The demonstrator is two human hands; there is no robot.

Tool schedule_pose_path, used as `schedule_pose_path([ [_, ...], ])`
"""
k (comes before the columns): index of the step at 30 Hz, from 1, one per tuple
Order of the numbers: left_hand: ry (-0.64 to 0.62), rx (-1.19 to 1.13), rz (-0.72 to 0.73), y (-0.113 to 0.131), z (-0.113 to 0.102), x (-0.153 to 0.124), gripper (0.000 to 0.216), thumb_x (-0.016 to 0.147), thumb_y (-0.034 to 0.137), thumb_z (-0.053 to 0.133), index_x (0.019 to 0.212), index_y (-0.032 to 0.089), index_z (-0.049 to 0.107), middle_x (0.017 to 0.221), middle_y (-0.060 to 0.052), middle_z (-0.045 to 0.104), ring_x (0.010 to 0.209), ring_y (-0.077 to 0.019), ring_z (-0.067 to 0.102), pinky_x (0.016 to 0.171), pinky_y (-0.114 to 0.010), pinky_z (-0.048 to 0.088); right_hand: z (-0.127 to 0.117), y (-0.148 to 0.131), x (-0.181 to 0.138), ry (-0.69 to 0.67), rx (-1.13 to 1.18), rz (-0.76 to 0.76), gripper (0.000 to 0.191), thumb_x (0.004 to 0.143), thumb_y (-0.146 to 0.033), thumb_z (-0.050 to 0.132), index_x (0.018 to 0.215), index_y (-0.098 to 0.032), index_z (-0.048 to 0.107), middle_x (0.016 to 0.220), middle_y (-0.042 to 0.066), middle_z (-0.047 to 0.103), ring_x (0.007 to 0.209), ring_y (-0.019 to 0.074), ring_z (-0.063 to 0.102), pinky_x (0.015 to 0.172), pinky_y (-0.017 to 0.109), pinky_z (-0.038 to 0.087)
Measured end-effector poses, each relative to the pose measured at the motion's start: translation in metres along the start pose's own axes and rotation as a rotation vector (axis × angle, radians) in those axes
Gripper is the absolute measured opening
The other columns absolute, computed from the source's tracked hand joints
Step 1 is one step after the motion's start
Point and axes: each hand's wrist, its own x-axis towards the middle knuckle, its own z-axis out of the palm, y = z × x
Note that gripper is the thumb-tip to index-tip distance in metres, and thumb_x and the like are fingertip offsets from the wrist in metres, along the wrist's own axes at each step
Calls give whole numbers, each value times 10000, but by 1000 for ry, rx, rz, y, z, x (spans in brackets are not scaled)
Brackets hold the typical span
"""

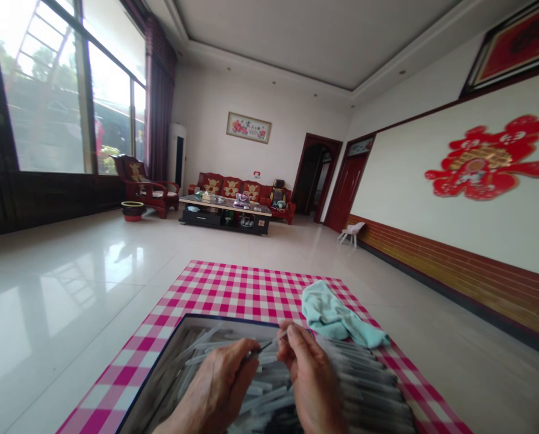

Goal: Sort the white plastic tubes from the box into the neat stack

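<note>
My left hand [221, 377] is closed around a thin dark rod [265, 346], whose tip points toward my right hand. With thumb and forefinger, my right hand [308, 367] pinches a small clear piece [283, 334], too blurred to name, right at the rod's tip. Below both hands lies a shallow box [246, 320] with a dark blue rim. Many translucent plastic sleeves [269, 398] are heaped loosely inside it. To the right of my right hand, several long, clear-and-dark slim pieces [368, 386] lie side by side in a blurred row.
A crumpled mint-green cloth [330, 310] lies beyond the row, on a pink-and-white checked tablecloth [233, 283]. Farther off on the tiled floor [93, 301] stand a low coffee table [224, 208], a red wooden sofa [230, 187] and a small white chair [352, 232].
</note>
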Motion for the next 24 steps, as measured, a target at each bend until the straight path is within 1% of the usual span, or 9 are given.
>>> schedule_pose_path([
  [3, 21, -10, -34, 1, -1, 0, 186, 924, 231, 397, 1068, 239, 513, 842, -10, 673, 722, -149, 633, 665, -228, 438, 5, 4, -4, -73, 2, 88, 278, 807, -433, 609, 930, -194, 677, 792, 12, 600, 693, 139, 523, 678, 255, 461],
  [6, 34, 20, -58, 3, -1, -1, 261, 911, 214, 405, 1158, 233, 486, 841, -21, 682, 736, -169, 642, 657, -239, 445, 9, 4, -8, -152, -39, 129, 268, 799, -414, 625, 952, -198, 674, 768, -2, 599, 669, 129, 518, 664, 244, 449],
  [9, 11, -18, -7, 4, -3, 0, 373, 905, 177, 393, 1266, 256, 448, 908, -27, 692, 793, -168, 649, 713, -240, 455, 12, 1, -11, -218, -112, 125, 296, 792, -415, 636, 978, -186, 657, 786, -3, 605, 643, 115, 505, 635, 231, 434],
  [11, 5, -38, 26, 4, -4, 0, 399, 902, 164, 389, 1280, 268, 463, 964, -37, 692, 827, -169, 651, 747, -242, 459, 11, -2, -12, -287, -159, 136, 325, 805, -427, 616, 1008, -175, 636, 781, -2, 601, 626, 110, 495, 610, 228, 421],
  [13, 12, -24, 20, 3, -5, 1, 374, 900, 164, 392, 1236, 267, 521, 966, -48, 692, 829, -177, 651, 752, -248, 465, 7, -3, -11, -359, -213, 154, 301, 826, -411, 585, 1004, -172, 621, 753, -12, 586, 611, 108, 485, 591, 226, 407],
  [15, 24, 5, -5, 1, -6, 1, 336, 901, 170, 392, 1168, 257, 577, 937, -54, 692, 809, -180, 652, 745, -254, 468, 1, -4, -8, -412, -323, 173, 226, 837, -354, 557, 974, -184, 615, 684, -35, 559, 580, 105, 466, 561, 220, 382],
  [18, 49, 33, -19, -2, -6, 1, 308, 901, 173, 392, 1118, 237, 601, 918, -54, 691, 791, -177, 652, 735, -254, 466, -10, -6, -5, -491, -592, 147, 145, 813, -224, 512, 892, -207, 633, 650, -44, 570, 587, 114, 485, 560, 221, 369],
  [21, 66, 40, -17, -3, -7, 2, 278, 901, 180, 404, 1094, 230, 598, 926, -49, 694, 802, -174, 650, 737, -248, 458, -20, -8, -4, -574, -854, 14, 192, 759, -140, 485, 794, -211, 660, 769, -11, 642, 729, 146, 564, 678, 244, 408],
  [24, 56, 56, -32, -1, -9, 2, 230, 918, 214, 408, 1020, 232, 613, 892, -36, 692, 786, -165, 643, 733, -240, 448, -32, -7, -5, -604, -1073, -75, 216, 700, -105, 487, 740, -204, 675, 782, 8, 649, 739, 159, 583, 683, 252, 410],
])
